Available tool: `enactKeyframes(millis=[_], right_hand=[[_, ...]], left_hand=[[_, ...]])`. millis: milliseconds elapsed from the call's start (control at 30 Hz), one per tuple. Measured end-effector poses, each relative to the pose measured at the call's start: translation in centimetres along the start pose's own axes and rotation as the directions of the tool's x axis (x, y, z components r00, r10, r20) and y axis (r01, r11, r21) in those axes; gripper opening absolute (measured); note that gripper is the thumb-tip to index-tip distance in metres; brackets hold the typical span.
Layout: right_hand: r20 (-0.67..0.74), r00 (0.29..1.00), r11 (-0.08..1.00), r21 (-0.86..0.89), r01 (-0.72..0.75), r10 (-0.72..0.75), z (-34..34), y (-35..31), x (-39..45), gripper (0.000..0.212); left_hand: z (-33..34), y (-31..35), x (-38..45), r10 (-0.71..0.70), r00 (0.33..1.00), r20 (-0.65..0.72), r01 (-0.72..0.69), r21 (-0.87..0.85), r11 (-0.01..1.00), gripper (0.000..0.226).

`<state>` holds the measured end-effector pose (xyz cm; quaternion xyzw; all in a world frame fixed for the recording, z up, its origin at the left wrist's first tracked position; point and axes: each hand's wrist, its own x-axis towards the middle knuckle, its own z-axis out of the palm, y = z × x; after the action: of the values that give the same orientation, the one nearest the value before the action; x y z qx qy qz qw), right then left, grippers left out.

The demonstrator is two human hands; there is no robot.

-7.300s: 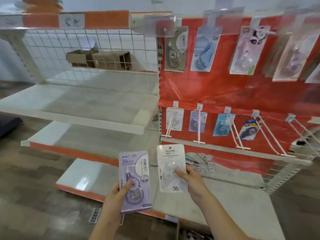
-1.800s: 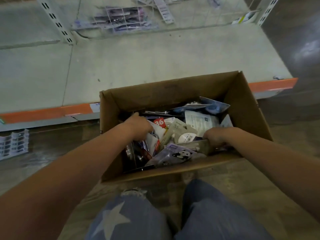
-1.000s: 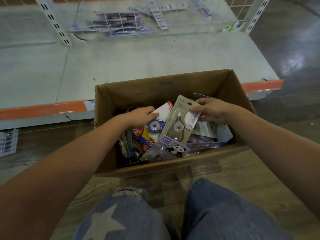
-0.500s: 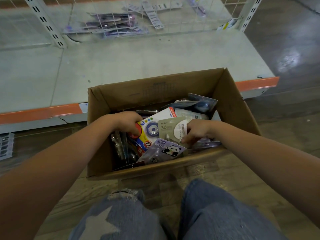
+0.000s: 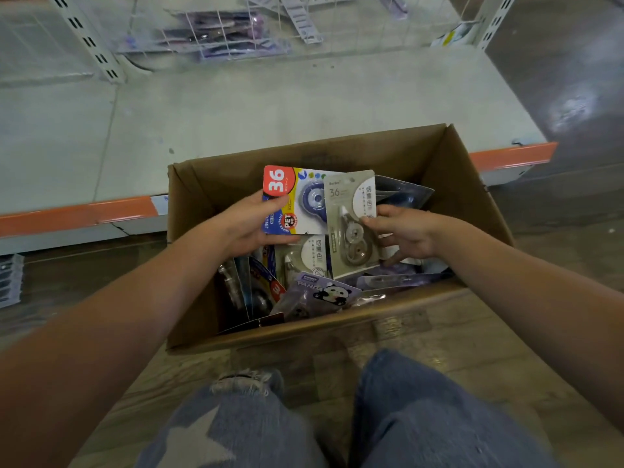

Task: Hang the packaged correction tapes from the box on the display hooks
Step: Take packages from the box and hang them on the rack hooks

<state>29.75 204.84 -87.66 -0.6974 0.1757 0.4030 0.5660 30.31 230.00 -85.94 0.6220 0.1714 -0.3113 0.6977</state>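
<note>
Head camera, looking straight down: both hands are over the open cardboard box (image 5: 466,184), which sits on the floor against the orange-trimmed front edge of the bottom shelf (image 5: 236,106). The left hand (image 5: 251,226) grips a colourful pack (image 5: 297,201) with a big red "36" in its top corner, thumb across the face and fingers curled behind, held up near the box's far wall. The right hand (image 5: 407,236) pinches a grey pack (image 5: 351,221) by its right edge, thumb on the front, fingers underneath; this pack overlaps the right side of the colourful one and tilts slightly. Down inside the box lie more packs: a second grey one (image 5: 305,256) just below the two held packs, a lilac panda pack (image 5: 324,293) leaning against the near wall, darker packs (image 5: 251,292) standing on edge toward the near-left corner, and a dark blue pack (image 5: 401,194) toward the far-right corner. At the bottom of the view, knees in blue jeans (image 5: 422,417), with a pale star on the left leg. At the shelf's back edge, a wire basket (image 5: 223,35) holds purple packs, blurred.
</note>
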Motion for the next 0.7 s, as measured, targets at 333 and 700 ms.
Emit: enactKeyframes(millis=[333, 700], right_hand=[[-0.074, 0.997, 0.982, 0.19, 0.006, 0.008, 0.2, -1.0, -2.6, 0.002], [-0.075, 0.997, 0.943, 0.332, -0.01, 0.037, 4.2, -11.7, -18.1, 0.009]], left_hand=[[-0.1, 0.8, -1.3, -0.018, 0.991, -0.136, 0.013, -0.035, 0.999, 0.017], [0.1, 9.8, -14.9, 0.03, 0.939, -0.342, -0.087, -0.153, 0.984, 0.025]])
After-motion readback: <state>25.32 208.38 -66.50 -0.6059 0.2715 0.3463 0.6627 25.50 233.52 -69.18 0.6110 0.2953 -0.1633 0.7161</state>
